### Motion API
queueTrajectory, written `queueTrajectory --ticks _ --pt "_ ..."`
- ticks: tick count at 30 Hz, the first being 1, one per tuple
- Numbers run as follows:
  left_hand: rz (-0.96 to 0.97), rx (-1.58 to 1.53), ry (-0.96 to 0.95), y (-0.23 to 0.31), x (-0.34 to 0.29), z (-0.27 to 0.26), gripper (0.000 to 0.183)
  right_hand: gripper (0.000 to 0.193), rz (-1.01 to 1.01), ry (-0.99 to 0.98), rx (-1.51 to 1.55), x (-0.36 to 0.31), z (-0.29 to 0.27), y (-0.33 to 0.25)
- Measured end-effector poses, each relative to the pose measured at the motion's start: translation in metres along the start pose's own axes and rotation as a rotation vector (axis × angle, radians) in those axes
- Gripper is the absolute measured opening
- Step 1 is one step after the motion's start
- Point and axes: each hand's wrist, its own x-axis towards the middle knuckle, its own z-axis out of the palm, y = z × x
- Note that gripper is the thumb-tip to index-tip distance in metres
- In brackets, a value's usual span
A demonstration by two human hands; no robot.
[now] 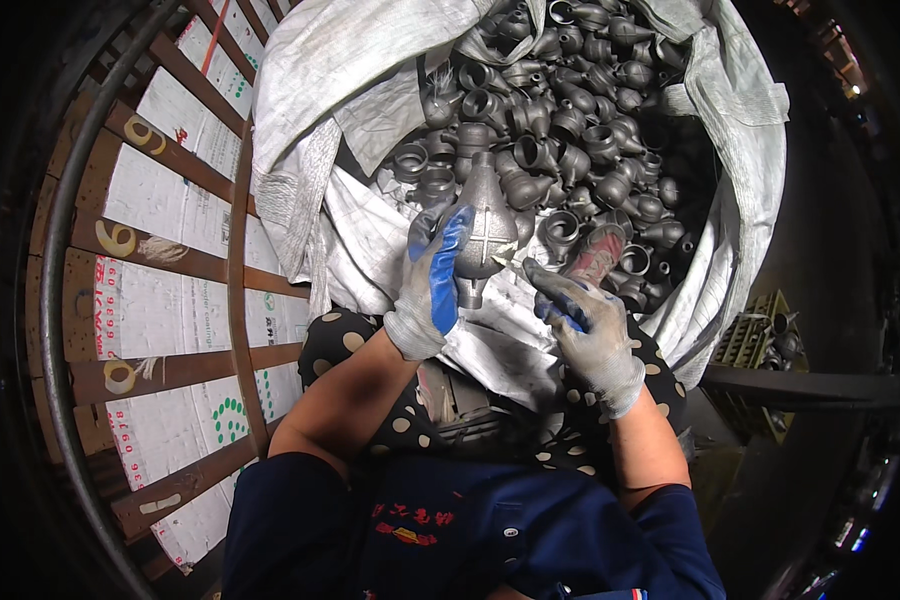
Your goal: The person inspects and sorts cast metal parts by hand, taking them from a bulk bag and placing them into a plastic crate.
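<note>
My left hand [432, 278], in a grey glove with a blue palm, is wrapped round the side of a bulb-shaped grey metal casting [485, 215]. The casting is held upright above the bag's near edge, with a narrow neck at the top, a short stub below and a raised cross-shaped seam on its face. My right hand [592, 330], gloved the same way, is closed with its fingertips near the casting's lower right side. A small pale tip [506, 254] shows between those fingertips and the casting; what it belongs to is too small to tell.
A large white woven bag [355, 70] full of similar grey castings [570, 120] stands in front of me. A red shoe [598, 252] rests at its near side. On the left is a rusty slatted metal frame [235, 260] with white boxes; on the right, a yellowish crate [755, 335].
</note>
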Motion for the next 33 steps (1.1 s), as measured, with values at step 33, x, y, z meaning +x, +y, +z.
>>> queueTrajectory --ticks 33 --pt "-0.117 -0.098 0.016 -0.009 0.003 -0.011 0.038 0.047 -0.047 0.085 -0.176 -0.001 -0.002 -0.005"
